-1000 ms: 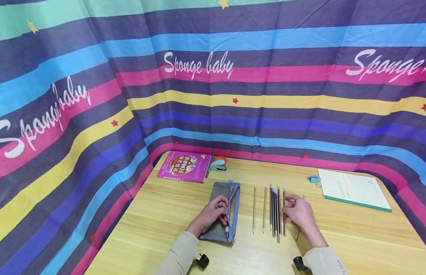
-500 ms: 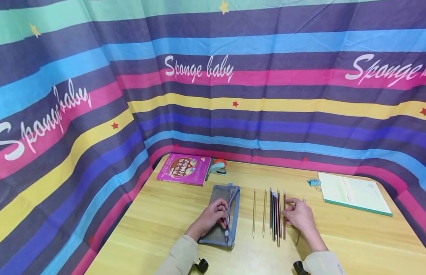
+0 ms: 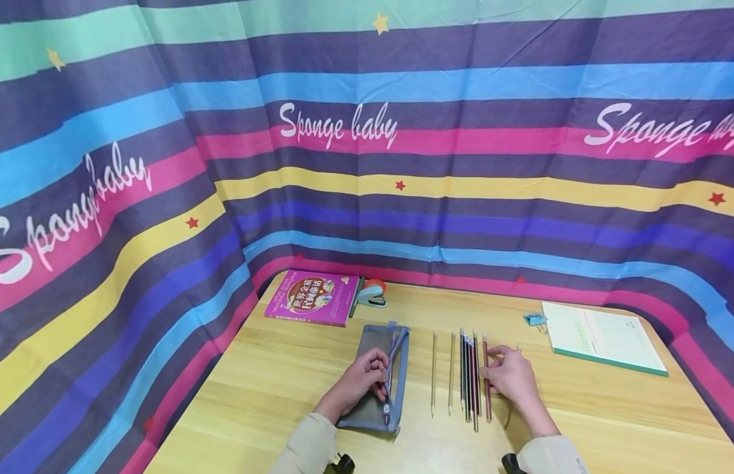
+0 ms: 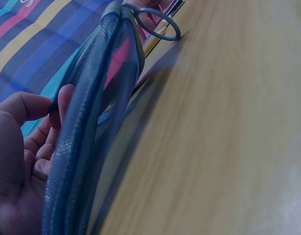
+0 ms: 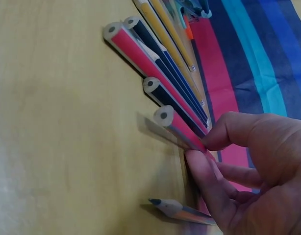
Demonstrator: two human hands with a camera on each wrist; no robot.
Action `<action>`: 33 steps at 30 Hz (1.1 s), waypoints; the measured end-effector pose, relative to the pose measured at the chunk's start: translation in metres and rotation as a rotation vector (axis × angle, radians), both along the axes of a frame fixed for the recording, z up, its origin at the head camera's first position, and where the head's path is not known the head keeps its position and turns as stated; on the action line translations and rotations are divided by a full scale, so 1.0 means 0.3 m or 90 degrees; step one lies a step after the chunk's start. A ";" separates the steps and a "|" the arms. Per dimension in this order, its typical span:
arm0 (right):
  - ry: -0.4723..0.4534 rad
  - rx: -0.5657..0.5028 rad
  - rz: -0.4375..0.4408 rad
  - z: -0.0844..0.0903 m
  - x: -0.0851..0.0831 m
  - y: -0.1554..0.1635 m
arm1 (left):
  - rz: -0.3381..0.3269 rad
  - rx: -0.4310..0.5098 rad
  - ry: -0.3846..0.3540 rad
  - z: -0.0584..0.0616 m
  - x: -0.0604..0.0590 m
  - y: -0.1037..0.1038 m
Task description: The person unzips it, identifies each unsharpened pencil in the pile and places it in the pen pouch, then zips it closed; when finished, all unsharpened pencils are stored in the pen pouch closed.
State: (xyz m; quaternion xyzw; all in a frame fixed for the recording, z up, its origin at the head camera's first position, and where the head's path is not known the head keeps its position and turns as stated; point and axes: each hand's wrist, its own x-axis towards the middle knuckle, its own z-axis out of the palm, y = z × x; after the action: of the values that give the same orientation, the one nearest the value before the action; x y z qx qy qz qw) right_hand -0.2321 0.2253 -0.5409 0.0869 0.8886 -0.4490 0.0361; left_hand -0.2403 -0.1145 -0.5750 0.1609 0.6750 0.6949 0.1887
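A grey mesh pencil case lies on the wooden table. My left hand grips its open edge, and the mesh runs between thumb and fingers. The zip's ring pull shows at the far end. To the right, several pencils lie in a row. My right hand pinches the rightmost red pencil between thumb and fingertips, its near end just off the wood. Another pencil lies under that hand.
A pink book and an orange-and-teal stapler sit at the back left. At the back right are a blue binder clip and a green-edged notebook. A striped curtain closes in the table on three sides.
The head view has shifted slightly. Both hands stay about where they were, the left on the pencil case and the right at the rightmost pencil.
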 end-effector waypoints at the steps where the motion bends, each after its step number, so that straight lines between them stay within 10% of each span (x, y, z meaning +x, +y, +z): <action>1: -0.002 -0.001 -0.001 0.000 0.000 -0.001 | 0.001 0.000 -0.002 -0.002 0.002 -0.001; 33: 0.002 -0.216 -0.023 0.067 0.026 -0.023 | 0.002 0.001 -0.006 -0.001 0.000 -0.001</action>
State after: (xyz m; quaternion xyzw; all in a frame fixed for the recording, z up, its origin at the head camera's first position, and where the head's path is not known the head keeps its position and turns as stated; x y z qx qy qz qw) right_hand -0.2242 0.2185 -0.5207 0.0948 0.7982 -0.5935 0.0409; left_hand -0.2404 -0.1148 -0.5755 0.1570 0.6736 0.6966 0.1909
